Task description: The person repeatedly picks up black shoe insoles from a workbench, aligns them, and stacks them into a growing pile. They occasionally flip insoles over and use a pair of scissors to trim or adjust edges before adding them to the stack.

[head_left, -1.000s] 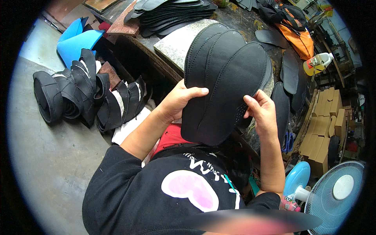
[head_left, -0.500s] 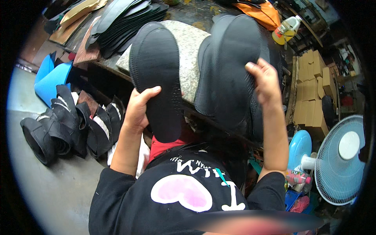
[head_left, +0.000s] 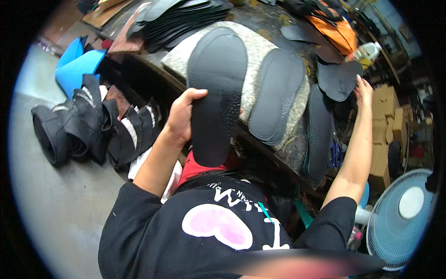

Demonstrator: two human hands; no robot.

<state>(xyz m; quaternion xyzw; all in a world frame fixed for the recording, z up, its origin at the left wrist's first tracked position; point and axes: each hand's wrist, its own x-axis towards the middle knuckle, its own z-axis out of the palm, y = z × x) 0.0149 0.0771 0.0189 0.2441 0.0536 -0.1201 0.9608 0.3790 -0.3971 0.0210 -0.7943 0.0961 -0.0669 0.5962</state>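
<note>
My left hand [head_left: 181, 116] grips a black shoe insole [head_left: 216, 93], thumb on its face and fingers mostly behind it, raised over the near edge of a speckled stone slab [head_left: 175, 59]. On the slab lies a second black insole [head_left: 277, 95], with rows of small perforations along one side. Out at the right, my right hand [head_left: 364, 89] pinches the edge of another black insole [head_left: 339, 80], above the table's right side. Below that one, a further insole [head_left: 319, 137] lies along the table's right edge.
A thick stack of black insoles [head_left: 186, 25] sits on the table's far left. An orange bag [head_left: 333, 33] and a bottle of yellow liquid [head_left: 366, 53] stand far right. Rolled black pieces [head_left: 69, 130] lie at left; cardboard boxes [head_left: 381, 153] and a fan [head_left: 404, 218] are on the right.
My right hand has moved away to the right with an insole, uncovering the insole on the slab. My left hand still holds its insole. The view has shifted somewhat.
</note>
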